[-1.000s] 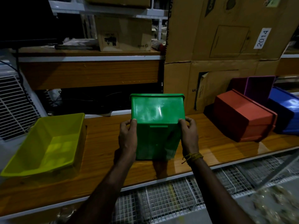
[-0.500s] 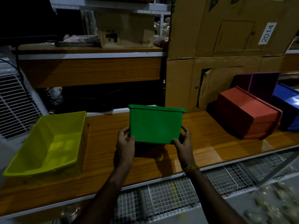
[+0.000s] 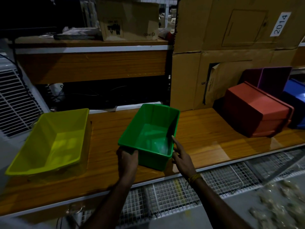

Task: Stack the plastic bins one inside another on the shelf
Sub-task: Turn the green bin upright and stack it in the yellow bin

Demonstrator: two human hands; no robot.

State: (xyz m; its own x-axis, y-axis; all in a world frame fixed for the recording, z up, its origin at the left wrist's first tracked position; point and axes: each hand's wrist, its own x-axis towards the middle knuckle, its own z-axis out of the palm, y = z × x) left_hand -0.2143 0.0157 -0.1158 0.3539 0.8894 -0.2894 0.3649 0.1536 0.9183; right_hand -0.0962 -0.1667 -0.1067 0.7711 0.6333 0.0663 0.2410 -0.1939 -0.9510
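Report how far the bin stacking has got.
Done: nothing is nested yet; the open yellow plastic bin sits empty at the left of the wooden shelf. In hand: the green plastic bin, opening up, with the left hand gripping its near rim and the right hand at its right corner. Left: nesting green into yellow, then the overturned red bin, purple bin and blue bin.

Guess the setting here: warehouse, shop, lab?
Most likely a storeroom or warehouse: wooden shelf racking, flattened cardboard boxes, one labelled 2014, and plastic bins, yellow bin and green bin among them.
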